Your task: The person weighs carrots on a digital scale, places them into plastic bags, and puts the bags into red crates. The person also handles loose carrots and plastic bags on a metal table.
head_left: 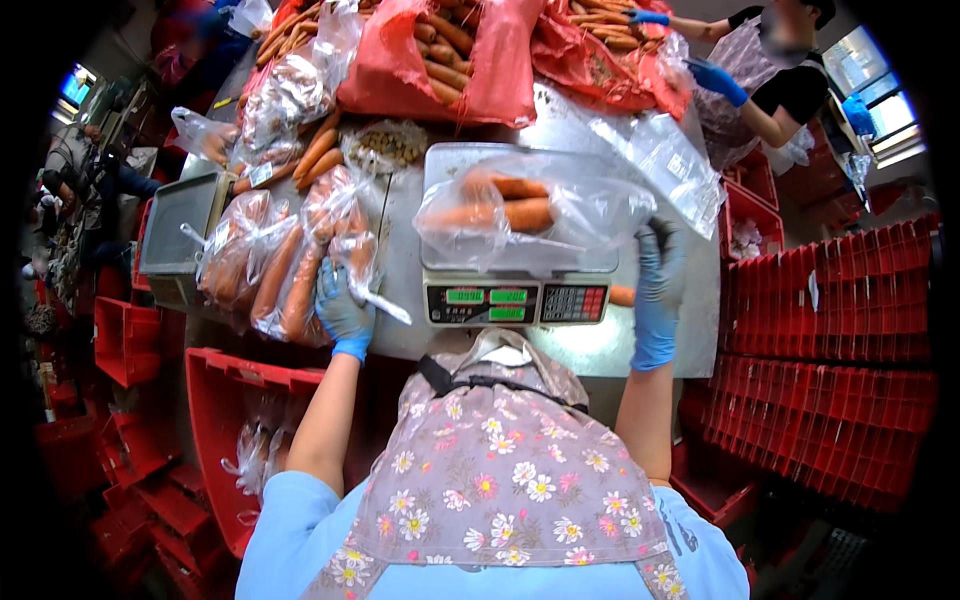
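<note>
Centre, metal table (694, 335) bearing scale (535, 306); left hand (346, 308), fingers upon bagged carrots (301, 285), and right hand (659, 272), blurred beside clear bag (590, 215), show indeterminable grips; red crates (830, 290) stand right.

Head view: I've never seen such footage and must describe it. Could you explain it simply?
No robot here: you see a person's gloved left hand and right hand. The camera, a wide fisheye on their head, looks down, so straight edges bend. On the metal table stands a scale bearing a clear bag of carrots. More bagged carrots lie to its left, with red sacks of carrots beyond. The left hand is on one bagged bunch; the right hand, blurred, is by the scale's bag. Whether either grips is unclear.
</note>
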Demonstrator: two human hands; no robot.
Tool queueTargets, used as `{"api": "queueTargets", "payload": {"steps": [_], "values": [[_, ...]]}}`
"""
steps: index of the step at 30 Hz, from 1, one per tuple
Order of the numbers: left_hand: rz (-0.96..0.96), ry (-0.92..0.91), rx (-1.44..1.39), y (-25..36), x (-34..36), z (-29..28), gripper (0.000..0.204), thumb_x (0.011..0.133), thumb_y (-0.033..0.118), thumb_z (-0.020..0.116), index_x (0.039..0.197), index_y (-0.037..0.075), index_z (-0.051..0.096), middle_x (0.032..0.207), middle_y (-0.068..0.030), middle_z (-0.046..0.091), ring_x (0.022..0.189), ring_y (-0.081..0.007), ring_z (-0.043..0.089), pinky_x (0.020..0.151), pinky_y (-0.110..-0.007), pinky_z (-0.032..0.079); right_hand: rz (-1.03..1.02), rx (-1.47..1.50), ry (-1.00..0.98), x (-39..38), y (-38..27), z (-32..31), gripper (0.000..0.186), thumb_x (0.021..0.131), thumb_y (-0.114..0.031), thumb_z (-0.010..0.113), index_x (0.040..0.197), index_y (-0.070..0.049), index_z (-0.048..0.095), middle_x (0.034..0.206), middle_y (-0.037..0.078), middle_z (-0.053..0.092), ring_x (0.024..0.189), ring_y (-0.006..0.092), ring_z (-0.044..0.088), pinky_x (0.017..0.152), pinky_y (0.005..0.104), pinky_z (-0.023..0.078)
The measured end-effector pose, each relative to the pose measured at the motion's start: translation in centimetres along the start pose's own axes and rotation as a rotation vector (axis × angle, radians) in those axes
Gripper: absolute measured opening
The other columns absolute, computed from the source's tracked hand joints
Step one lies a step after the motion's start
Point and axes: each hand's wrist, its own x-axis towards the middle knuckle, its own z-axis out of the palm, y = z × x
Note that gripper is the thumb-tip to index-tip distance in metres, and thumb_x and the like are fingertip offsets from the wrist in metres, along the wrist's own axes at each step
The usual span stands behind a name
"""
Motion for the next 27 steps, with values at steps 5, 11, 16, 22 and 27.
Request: {"api": "queueTargets", "payload": {"steps": [5, 11, 16, 22, 27], "values": [[-0.140, -0.081, -0.413, -1.8, 0.3, 0.2, 0.070, 0.068, 0.022, 0.072, 0.127, -0.001, 0.044, 0.134, -0.0183, 0.041, 0.123, -0.0337, 0.040, 0.105, -0.040, 0.030, 0.021, -0.018, 0.135, -1.1, -0.9, -3.6, 0.038, 0.092, -0.024, 0.054, 0.119, 0.002, 0.050, 0.105, 0.010, 0.057, 0.099, 0.0169, 0.055, 0.092, 0.0289, 0.041], [-0.004, 0.192, -0.781, 5.4, 5.0, -8.3, 0.049, 0.081, 0.012, 0.061, 0.125, -0.003, 0.046, 0.123, -0.0171, 0.052, 0.112, -0.0300, 0.051, 0.098, -0.036, 0.038, 0.099, -0.038, 0.108, -2.7, -0.5, -5.6, 0.042, 0.093, -0.029, 0.052, 0.122, 0.002, 0.049, 0.107, 0.013, 0.058, 0.100, 0.0188, 0.056, 0.093, 0.0311, 0.040], [0.559, 0.182, -0.757, 17.2, 8.0, -14.4, 0.029, 0.078, -0.001, 0.058, 0.106, 0.002, 0.056, 0.109, -0.0140, 0.062, 0.098, -0.0309, 0.060, 0.088, -0.038, 0.047, -0.035, -0.158, -0.091, -2.2, -1.2, 0.3, 0.057, 0.081, -0.027, 0.066, 0.126, 0.000, 0.045, 0.116, 0.015, 0.054, 0.112, 0.0220, 0.050, 0.099, 0.0350, 0.036], [0.636, -0.319, -0.463, 22.8, 10.9, -6.3, 0.015, 0.075, 0.007, 0.056, 0.089, 0.004, 0.062, 0.081, -0.0166, 0.064, 0.072, -0.0310, 0.062, 0.069, -0.041, 0.048, 0.180, 0.208, -0.192, 0.7, -2.6, 4.4, 0.020, 0.088, -0.015, 0.059, 0.099, 0.001, 0.062, 0.079, 0.005, 0.062, 0.069, 0.0115, 0.056, 0.067, 0.0235, 0.046], [0.348, -0.533, 0.111, 17.5, 14.6, -6.1, 0.018, 0.072, 0.020, 0.058, 0.079, 0.007, 0.069, 0.079, -0.0172, 0.066, 0.071, -0.0339, 0.063, 0.065, -0.043, 0.050, 0.296, 0.406, -0.175, 1.4, -3.5, 2.2, 0.016, 0.091, -0.010, 0.051, 0.098, 0.000, 0.063, 0.080, 0.006, 0.065, 0.047, 0.0037, 0.043, 0.045, 0.0165, 0.034]]}}
